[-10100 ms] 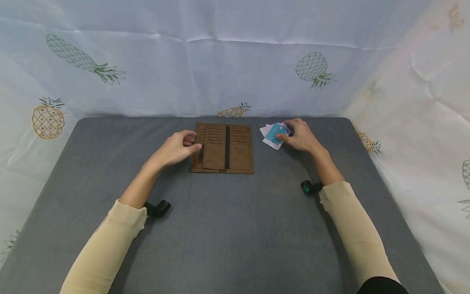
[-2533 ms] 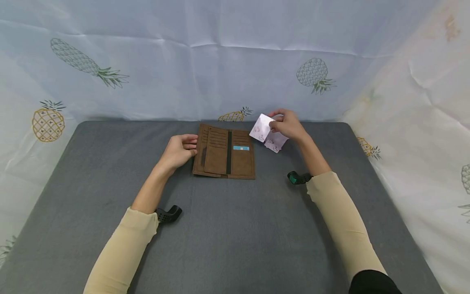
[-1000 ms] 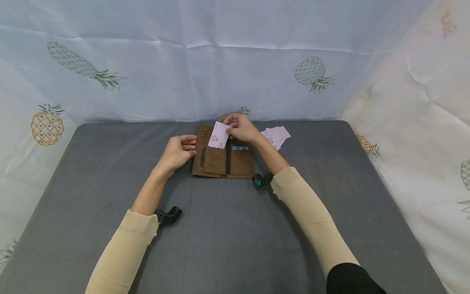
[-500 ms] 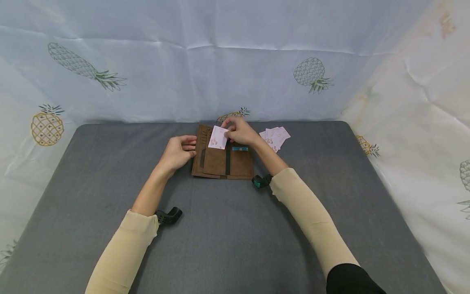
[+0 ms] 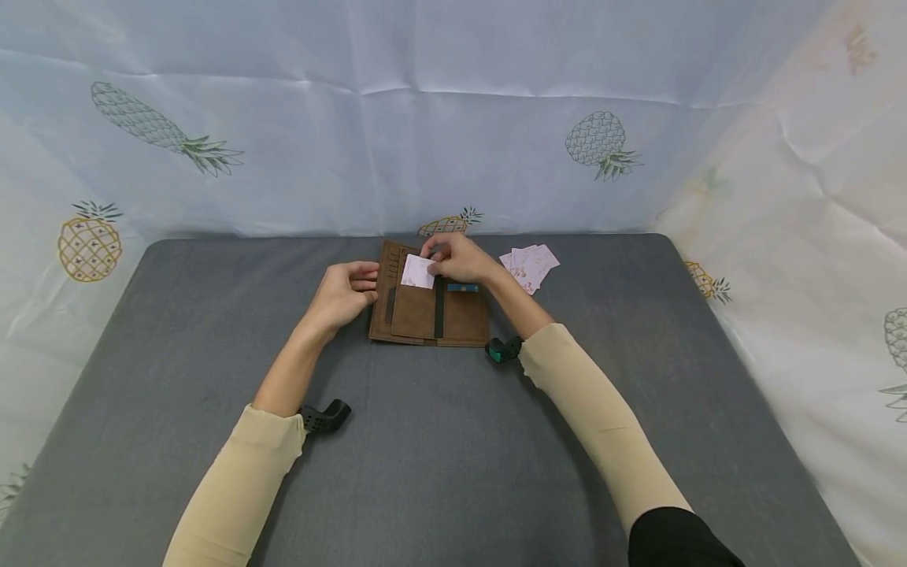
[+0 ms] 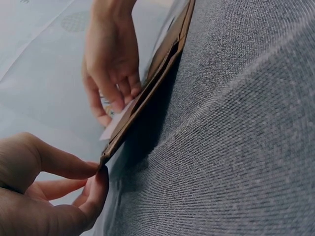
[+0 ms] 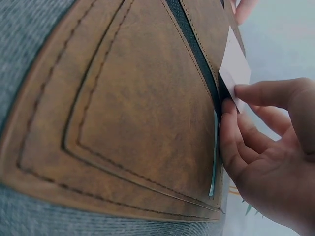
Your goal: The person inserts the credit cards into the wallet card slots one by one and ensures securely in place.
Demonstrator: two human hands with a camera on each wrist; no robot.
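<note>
An unfolded brown leather wallet [image 5: 414,321] lies on the grey table, its left flap slightly raised. My left hand [image 5: 342,294] pinches its left edge between thumb and fingers, clearly seen in the left wrist view. My right hand [image 5: 462,258] pinches a pale pink card [image 5: 417,273] over the left inner panel's slots. In the right wrist view this card [image 7: 235,64] stands at an angle to the leather, its lower edge right at the slots. A blue card [image 5: 463,288] sits in a slot of the right panel, only a strip showing.
Several pale pink patterned cards [image 5: 531,268] lie loosely overlapped right of the wallet, behind the right forearm. A white pineapple-print curtain [image 5: 354,157] rises at the table's [image 5: 425,441] back edge. A black wrist camera [image 5: 326,416] juts from the left cuff.
The blue card went from the pile into a right-panel slot. My right hand then carried a pink card left to the left panel and lowered it, so less shows. Left hand now grips the wallet's edge.
</note>
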